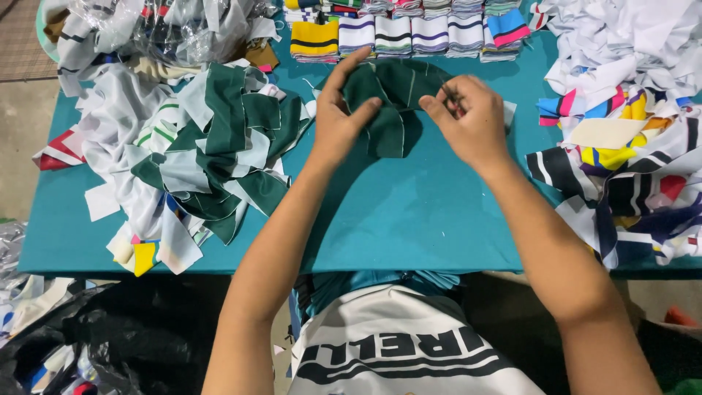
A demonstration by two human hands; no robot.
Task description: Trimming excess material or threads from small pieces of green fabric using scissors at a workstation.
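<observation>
A dark green fabric piece (pixel 395 95) with thin pale lines lies folded on the teal table (pixel 409 212), near its far middle. My left hand (pixel 338 117) grips its left side, thumb on top and fingers curled over the cloth. My right hand (pixel 468 117) pinches the piece's right edge between fingers and thumb. Both forearms reach forward over the table from the near edge.
A heap of green and white fabric cut-offs (pixel 197 146) lies at the left. Striped knit collars (pixel 395 33) are stacked in a row at the back. Mixed white, black and coloured cloth pieces (pixel 629 132) pile up at the right. Clear plastic bags (pixel 168 29) sit at the back left.
</observation>
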